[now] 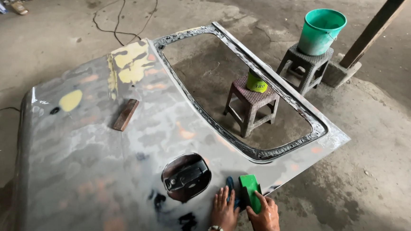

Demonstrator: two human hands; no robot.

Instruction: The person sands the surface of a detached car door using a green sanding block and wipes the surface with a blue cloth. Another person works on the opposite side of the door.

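Both hands [244, 213] on green sanding block [250, 192]

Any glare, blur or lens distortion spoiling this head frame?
Head view: sharp, soft daylight; pale sheen on the sanded car door panel, no blown highlights; both hands on the green sanding block are crisp; wide-angle bending at edges; top-left corner dim.

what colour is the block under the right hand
Bright green: the sanding block under the right hand, clearest in the head view.
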